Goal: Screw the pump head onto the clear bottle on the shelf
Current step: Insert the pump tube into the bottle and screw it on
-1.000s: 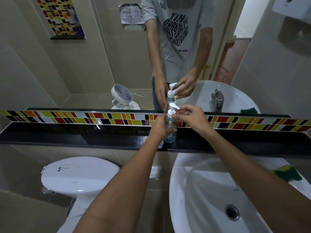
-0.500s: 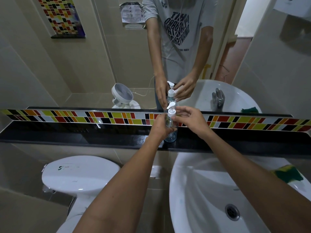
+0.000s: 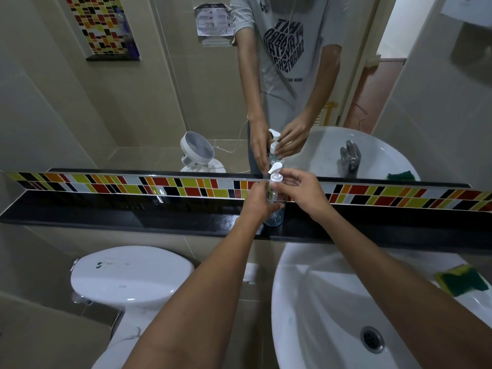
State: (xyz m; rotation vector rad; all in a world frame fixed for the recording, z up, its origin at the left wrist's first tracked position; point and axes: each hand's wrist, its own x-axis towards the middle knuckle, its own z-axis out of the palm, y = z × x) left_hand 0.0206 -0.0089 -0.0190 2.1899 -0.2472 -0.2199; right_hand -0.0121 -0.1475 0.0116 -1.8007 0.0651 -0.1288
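A clear bottle (image 3: 274, 218) stands upright on the black shelf (image 3: 133, 214) just under the mirror. A white pump head (image 3: 275, 173) sits on its neck, nozzle pointing up and left. My left hand (image 3: 257, 201) wraps around the bottle's body from the left and hides most of it. My right hand (image 3: 302, 191) pinches the white collar of the pump head with its fingertips. The mirror repeats both hands and the bottle.
A white sink basin (image 3: 332, 310) with a drain lies below the shelf at right, a green-yellow sponge (image 3: 460, 280) on its rim. A white toilet tank lid (image 3: 130, 275) sits lower left. A coloured tile strip (image 3: 133, 185) backs the shelf.
The pump nozzle has turned from pointing right to pointing up and left. My right fingers have shifted on the collar; my left hand still holds the bottle in place.
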